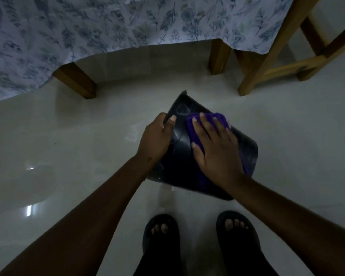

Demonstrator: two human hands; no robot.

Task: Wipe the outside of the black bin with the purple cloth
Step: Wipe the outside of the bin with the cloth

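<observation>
The black bin (179,166) lies tipped on the pale floor in the middle of the head view, its side facing up. My left hand (157,139) grips the bin's left edge, thumb over the top. My right hand (215,150) lies flat with fingers spread on the purple cloth (193,134), pressing it against the bin's upper side. Most of the cloth is hidden under my palm; purple shows past my fingertips and along the hand's left side.
A table with a floral blue-and-white cloth (88,26) stands just beyond the bin, its wooden legs (76,80) on the floor. A wooden stool frame (277,62) stands at the right. My feet in dark sandals (161,236) are just behind the bin. The glossy tile floor (68,136) surrounds it.
</observation>
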